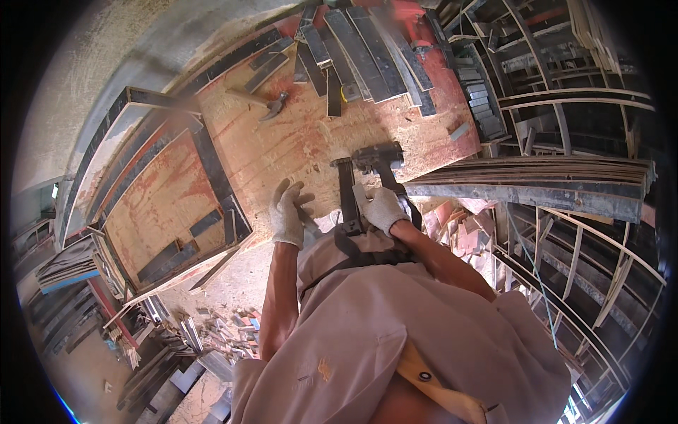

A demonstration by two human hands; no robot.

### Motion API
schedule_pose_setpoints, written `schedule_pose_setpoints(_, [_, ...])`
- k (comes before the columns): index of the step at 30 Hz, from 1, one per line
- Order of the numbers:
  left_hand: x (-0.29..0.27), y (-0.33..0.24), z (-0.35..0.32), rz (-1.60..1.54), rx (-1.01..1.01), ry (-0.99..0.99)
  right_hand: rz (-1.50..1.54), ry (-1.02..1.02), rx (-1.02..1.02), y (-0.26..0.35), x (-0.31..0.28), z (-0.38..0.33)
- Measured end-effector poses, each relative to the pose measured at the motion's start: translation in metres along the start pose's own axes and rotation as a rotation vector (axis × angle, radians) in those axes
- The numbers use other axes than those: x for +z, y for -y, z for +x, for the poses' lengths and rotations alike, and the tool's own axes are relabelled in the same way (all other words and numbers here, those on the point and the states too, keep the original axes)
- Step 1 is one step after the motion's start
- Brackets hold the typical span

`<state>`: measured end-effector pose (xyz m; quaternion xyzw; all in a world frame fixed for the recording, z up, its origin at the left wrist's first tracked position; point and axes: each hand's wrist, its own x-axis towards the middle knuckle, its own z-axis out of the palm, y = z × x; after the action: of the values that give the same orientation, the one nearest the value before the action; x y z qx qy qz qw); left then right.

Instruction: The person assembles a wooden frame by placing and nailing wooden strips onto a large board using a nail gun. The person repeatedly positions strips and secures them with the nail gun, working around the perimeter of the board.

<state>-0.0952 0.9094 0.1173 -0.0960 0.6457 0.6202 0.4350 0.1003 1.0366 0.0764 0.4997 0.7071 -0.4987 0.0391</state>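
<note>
Reddish-tan wood makes up the bench top, w/ a black tool lying near its front edge, just ahead of the person's torso. Both hands wear whitish gloves. L hand is held up left of the tool, fingers part-bent; a thin grey strip shows beside them, but can't tell if it's gripped. R hand is just below the tool, fingers curled next to a sm. pale pc.; can't tell whether they're closed on it.

Farther back, a claw hammer lies on the bench, handle pointing L. Beyond & R of it: a loose pile of dark strips, overlapping, w/ a sm. yellow item at its near edge. A dark-edged frame sits on the L side, a few short dark offcuts inside. Stacked boards stick out on the R; mixed scraps litter the floor, lower L.
</note>
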Motion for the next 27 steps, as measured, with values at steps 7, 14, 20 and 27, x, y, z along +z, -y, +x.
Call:
schedule_pose_setpoints(7, [0.021, 0.003, 0.009, 0.224, -0.006, 0.042, -0.106, 0.004, -0.083, -0.012, 0.002, 0.003])
schedule_pose_setpoints(14, [0.03, 0.009, 0.014, 0.085, -0.125, 0.186, -0.054, -0.082, -0.223, -0.03, 0.014, 0.004])
schedule_pose_setpoints(20, [0.041, 0.015, 0.014, -0.038, -0.172, 0.263, 0.0, 0.239, 0.04, -0.011, 0.0, 0.008])
schedule_pose_setpoints(27, [0.053, 0.033, 0.014, -0.211, -0.178, 0.377, 0.077, 0.003, -0.369, 0.015, -0.009, -0.018])
